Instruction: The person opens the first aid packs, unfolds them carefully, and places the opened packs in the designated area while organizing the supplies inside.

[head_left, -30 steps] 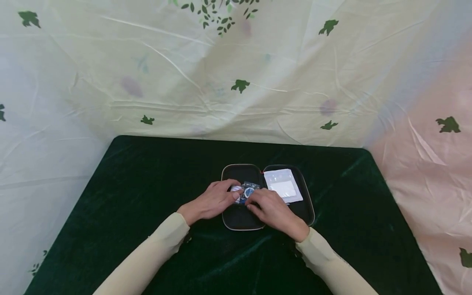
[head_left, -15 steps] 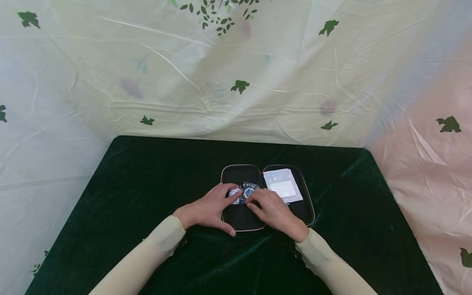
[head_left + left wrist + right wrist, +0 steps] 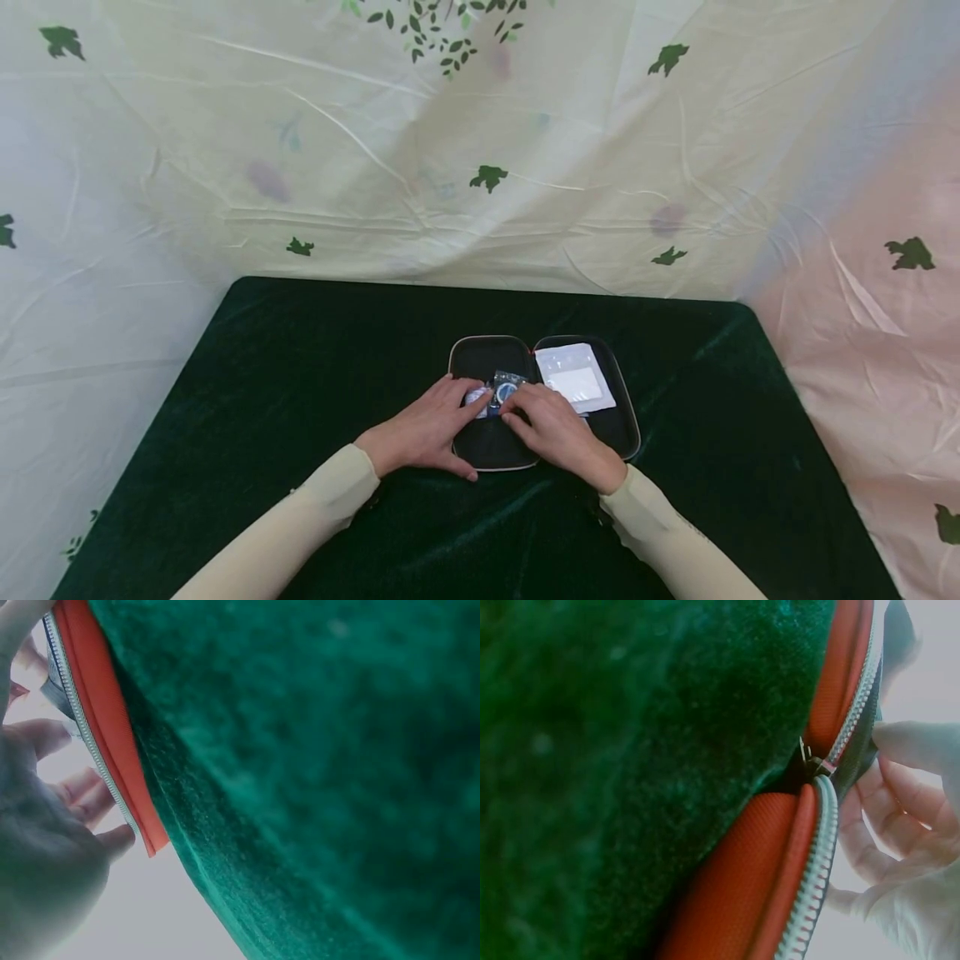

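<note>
An unzipped case [image 3: 495,442] lies spread flat, with a dark inside, and orange sides in the wrist views. In its left half are a small clear packet [image 3: 507,388] with a blue-and-white round thing inside and a whitish printed packet [image 3: 476,402]. My left hand [image 3: 423,425] lies over the case's left edge. Its fingers are extended on the whitish packet, and the thumb is spread toward the front rim. My right hand [image 3: 558,429] has bent fingers and thumb pinching the clear packet's near right side; the fingertips are partly hidden.
A flat white packet [image 3: 576,379] lies in the case's right half. Green velvet cloth [image 3: 337,342] covers the table. Patterned fabric [image 3: 375,150] hangs behind and at both sides. The case's zip [image 3: 825,832] runs along its rim.
My left thumb has left the small packets and spread down toward the case's front rim. The left hand has shifted slightly left and nearer. My right hand has stayed in place.
</note>
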### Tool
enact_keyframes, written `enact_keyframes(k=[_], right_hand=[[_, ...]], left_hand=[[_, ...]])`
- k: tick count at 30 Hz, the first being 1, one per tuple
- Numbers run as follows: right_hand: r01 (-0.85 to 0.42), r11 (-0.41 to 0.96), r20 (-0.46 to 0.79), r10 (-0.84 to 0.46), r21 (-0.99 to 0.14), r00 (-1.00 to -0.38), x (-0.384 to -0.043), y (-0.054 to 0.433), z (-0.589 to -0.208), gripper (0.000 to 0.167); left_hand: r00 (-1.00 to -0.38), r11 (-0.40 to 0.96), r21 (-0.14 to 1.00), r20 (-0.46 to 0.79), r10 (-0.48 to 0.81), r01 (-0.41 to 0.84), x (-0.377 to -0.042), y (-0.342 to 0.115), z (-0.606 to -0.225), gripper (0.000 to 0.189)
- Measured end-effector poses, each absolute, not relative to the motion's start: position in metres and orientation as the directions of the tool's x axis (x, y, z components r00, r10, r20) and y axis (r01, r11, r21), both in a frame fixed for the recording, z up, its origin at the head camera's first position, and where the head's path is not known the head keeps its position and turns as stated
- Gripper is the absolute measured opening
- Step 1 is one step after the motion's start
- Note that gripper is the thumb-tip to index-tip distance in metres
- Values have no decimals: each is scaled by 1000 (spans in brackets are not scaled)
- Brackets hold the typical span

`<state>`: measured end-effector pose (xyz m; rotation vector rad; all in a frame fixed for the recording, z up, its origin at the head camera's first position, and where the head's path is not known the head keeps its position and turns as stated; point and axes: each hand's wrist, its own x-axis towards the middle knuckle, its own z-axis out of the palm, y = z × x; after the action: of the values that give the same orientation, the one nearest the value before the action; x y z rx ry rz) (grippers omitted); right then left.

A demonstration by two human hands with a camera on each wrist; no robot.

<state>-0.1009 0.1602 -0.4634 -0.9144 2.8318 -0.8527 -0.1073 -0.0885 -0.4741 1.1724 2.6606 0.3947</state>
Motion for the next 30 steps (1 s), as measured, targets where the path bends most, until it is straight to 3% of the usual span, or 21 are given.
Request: enact_keyframes(k=[8, 30], right_hand=[[-542, 664, 129, -565, -515, -815, -102, 160, -463, 6], [-560, 670, 146, -570, -487, -809, -104, 156, -469, 6]], left_hand=[[-661, 638, 337, -59, 748, 693, -103, -91, -473, 102], [-704, 594, 546, -11, 710, 591, -99, -92, -479, 79]])
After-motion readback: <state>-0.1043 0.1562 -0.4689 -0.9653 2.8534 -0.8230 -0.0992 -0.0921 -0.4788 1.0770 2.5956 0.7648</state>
